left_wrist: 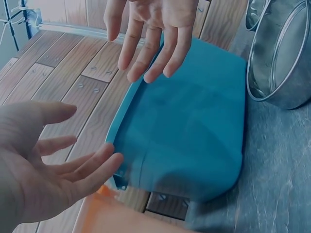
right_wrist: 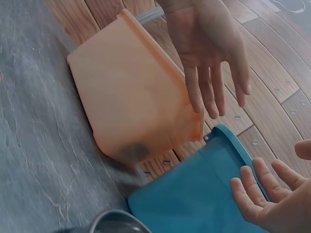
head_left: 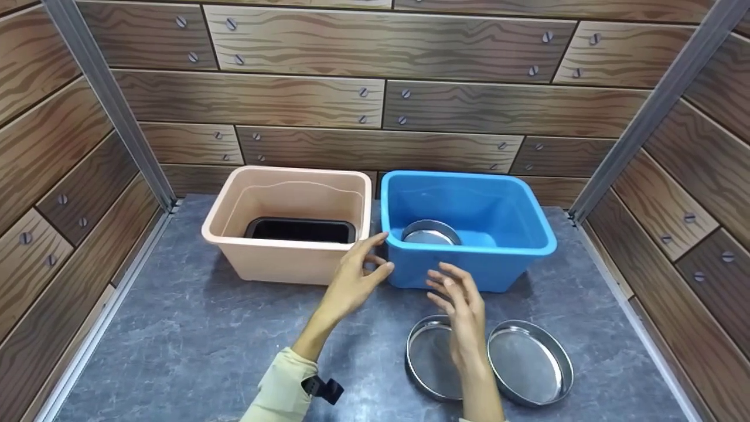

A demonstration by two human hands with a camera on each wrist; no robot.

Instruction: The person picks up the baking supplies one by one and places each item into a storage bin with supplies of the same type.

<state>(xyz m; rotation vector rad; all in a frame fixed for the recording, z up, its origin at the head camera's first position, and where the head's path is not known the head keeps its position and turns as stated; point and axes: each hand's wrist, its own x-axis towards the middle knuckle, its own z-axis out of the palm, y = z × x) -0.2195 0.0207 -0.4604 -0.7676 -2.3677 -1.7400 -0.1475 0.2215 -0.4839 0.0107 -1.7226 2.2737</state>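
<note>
- A grey marbled tabletop (head_left: 193,334) sits inside walls printed with wood planks and screws.
- A peach plastic bin (head_left: 258,264) stands at back left. A black rectangular tray (head_left: 300,230) lies on its floor.
- A blue plastic bin (head_left: 504,264) stands just beside it on the right, the two rims almost touching. A round metal pan (head_left: 430,233) lies inside, near the front left corner.
- Two more round metal pans lie side by side on the table in front of the blue bin: the left pan (head_left: 428,357), partly hidden by the right forearm, and the right pan (head_left: 530,362).
- The left hand (head_left: 354,278) hovers at the blue bin's front left corner, fingers spread and relaxed, gripping nothing.
- The right hand (head_left: 460,302) hovers just in front of the blue bin, above the left pan, fingers loosely spread, gripping nothing.
</note>
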